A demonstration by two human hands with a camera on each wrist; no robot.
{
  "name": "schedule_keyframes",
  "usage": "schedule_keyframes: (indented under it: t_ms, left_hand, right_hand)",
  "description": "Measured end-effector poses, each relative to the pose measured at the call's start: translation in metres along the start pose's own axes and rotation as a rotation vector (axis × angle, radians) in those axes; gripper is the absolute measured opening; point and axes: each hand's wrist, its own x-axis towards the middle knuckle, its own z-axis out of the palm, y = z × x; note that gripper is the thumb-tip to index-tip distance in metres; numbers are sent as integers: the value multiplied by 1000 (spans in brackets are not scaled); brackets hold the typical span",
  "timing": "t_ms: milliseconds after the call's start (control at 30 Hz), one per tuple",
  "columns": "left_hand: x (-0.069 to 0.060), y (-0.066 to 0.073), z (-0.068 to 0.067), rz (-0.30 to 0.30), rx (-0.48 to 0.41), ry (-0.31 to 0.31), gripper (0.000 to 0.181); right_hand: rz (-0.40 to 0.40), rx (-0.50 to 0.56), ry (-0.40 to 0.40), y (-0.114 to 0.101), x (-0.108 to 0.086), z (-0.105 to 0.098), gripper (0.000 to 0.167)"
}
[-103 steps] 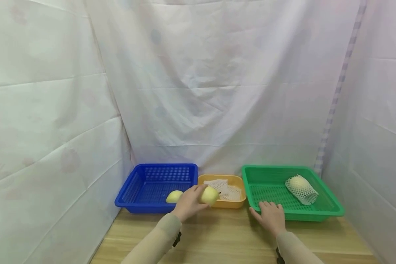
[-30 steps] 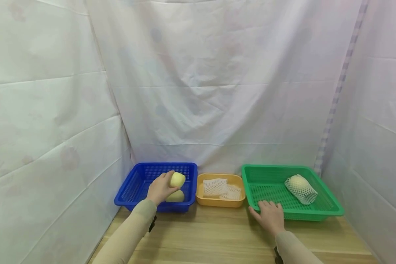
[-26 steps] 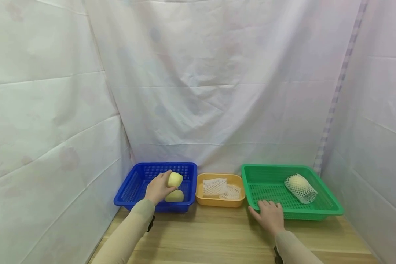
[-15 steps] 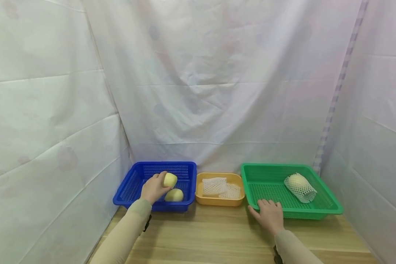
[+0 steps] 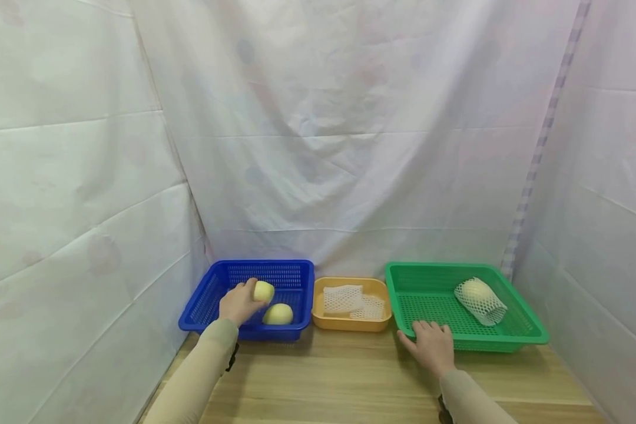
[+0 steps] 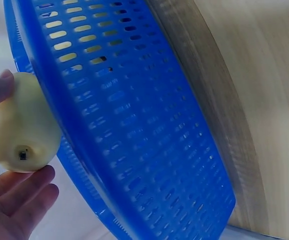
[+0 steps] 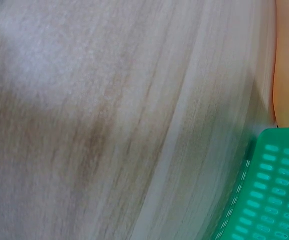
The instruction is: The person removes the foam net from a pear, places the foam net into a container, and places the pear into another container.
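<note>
My left hand (image 5: 239, 302) holds a pale yellow fruit (image 5: 264, 291) between thumb and fingers, over the blue basket (image 5: 193, 327). The left wrist view shows this fruit (image 6: 25, 125) beside the basket's rim (image 6: 59, 100), its dark end facing the camera. A second yellow fruit (image 5: 278, 314) lies in the blue basket near its front right. On the near left rim of the green basket (image 5: 509, 340) rests my right hand (image 5: 433, 348), its fingers over the edge; the right wrist view leaves this hand out.
Between the baskets stands an orange tray (image 5: 352, 324) with white foam nets (image 5: 343, 298) in it. A fruit in a foam net (image 5: 479, 300) lies at the right in the green basket. White cloth (image 5: 307, 118) hangs behind and on both sides of the wooden table (image 5: 323, 377).
My left hand has carried its fruit leftward, from beside the orange tray to over the blue basket, uncovering more of the second fruit. My right hand has stayed on the green rim.
</note>
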Motion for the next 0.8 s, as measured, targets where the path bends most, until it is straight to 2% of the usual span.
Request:
schedule_keyframes:
  t_ms: [433, 800]
  left_hand:
    - [-1, -13, 8, -67, 82, -46, 74]
    - [-8, -15, 7, -123, 83, -124, 77]
  right_hand:
    - [-1, -5, 25, 1, 0, 4, 44]
    - [-1, -10, 17, 1, -1, 4, 46]
